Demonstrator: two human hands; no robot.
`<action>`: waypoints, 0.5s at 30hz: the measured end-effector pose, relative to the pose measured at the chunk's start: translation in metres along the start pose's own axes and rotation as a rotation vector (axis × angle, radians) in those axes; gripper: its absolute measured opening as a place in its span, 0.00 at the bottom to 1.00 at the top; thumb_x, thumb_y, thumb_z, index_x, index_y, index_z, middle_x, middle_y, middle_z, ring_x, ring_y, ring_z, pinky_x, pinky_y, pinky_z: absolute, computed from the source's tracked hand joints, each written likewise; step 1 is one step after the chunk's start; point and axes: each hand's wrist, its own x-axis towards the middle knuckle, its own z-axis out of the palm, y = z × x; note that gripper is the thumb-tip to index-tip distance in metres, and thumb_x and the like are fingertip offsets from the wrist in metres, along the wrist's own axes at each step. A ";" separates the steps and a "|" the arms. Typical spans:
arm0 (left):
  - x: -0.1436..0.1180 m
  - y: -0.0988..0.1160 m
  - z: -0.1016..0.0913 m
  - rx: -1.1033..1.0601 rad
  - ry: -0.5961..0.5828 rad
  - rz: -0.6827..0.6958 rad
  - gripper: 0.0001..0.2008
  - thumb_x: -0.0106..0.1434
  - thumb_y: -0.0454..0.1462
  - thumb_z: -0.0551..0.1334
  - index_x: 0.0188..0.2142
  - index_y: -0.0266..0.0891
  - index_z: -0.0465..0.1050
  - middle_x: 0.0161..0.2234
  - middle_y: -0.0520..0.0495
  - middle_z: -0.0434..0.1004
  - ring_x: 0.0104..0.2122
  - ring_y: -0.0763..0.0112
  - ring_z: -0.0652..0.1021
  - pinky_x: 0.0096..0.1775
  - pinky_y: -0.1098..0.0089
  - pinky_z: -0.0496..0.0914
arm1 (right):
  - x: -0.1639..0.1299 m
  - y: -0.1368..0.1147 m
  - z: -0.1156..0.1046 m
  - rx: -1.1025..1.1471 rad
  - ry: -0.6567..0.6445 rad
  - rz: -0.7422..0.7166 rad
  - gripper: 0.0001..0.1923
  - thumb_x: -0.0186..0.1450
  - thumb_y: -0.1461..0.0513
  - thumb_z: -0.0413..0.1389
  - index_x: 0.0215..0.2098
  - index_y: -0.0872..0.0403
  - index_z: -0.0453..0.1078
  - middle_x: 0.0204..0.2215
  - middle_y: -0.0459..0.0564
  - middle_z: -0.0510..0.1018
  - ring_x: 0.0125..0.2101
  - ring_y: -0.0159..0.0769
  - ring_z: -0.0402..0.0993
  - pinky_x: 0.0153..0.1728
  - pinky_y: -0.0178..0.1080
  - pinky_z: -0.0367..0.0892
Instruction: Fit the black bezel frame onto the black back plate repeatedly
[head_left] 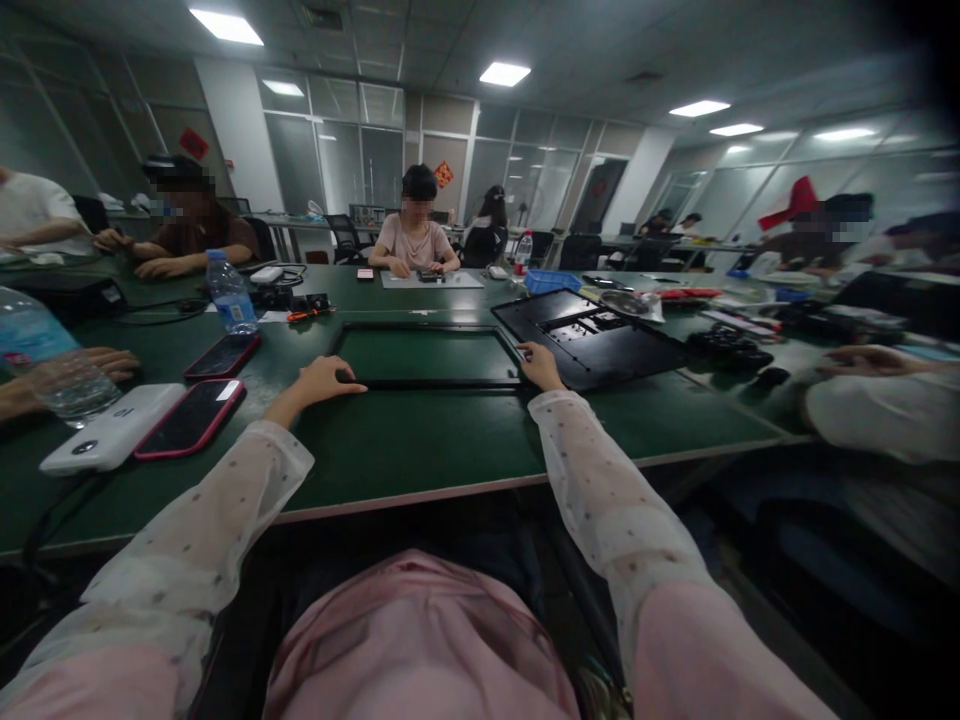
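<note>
Gripping frame [427, 355] corners, both hands.

Green table, black frame, pale dotted sleeves

A black frame [426, 352] lies on the green table [450, 430]; at nine o'clock, two red-edged black phones [191, 418], a white power bank [112, 428].
</note>
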 end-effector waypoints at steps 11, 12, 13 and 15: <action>0.004 -0.013 0.003 -0.268 0.199 -0.134 0.27 0.51 0.62 0.73 0.36 0.43 0.83 0.43 0.38 0.86 0.46 0.47 0.83 0.51 0.55 0.73 | 0.002 -0.011 -0.036 0.039 0.366 0.199 0.27 0.69 0.62 0.50 0.65 0.58 0.70 0.59 0.70 0.74 0.63 0.58 0.66 0.65 0.65 0.59; 0.004 -0.012 0.002 -0.300 0.221 -0.143 0.27 0.51 0.62 0.74 0.36 0.42 0.83 0.42 0.38 0.86 0.45 0.47 0.83 0.50 0.56 0.73 | -0.001 -0.010 -0.045 0.031 0.473 0.298 0.30 0.70 0.61 0.50 0.68 0.57 0.67 0.63 0.72 0.70 0.66 0.61 0.62 0.66 0.68 0.58; 0.004 -0.011 0.001 -0.340 0.245 -0.151 0.28 0.50 0.62 0.74 0.36 0.42 0.83 0.41 0.38 0.86 0.44 0.48 0.83 0.50 0.56 0.73 | -0.004 -0.009 -0.054 0.039 0.579 0.409 0.31 0.70 0.61 0.49 0.71 0.56 0.63 0.65 0.72 0.66 0.68 0.63 0.59 0.66 0.70 0.57; 0.003 -0.008 -0.001 -0.445 0.293 -0.175 0.28 0.48 0.61 0.75 0.35 0.41 0.83 0.39 0.39 0.85 0.42 0.51 0.83 0.49 0.58 0.73 | -0.012 -0.004 -0.072 0.094 0.740 0.629 0.34 0.72 0.62 0.44 0.75 0.55 0.57 0.68 0.74 0.61 0.71 0.64 0.56 0.67 0.72 0.55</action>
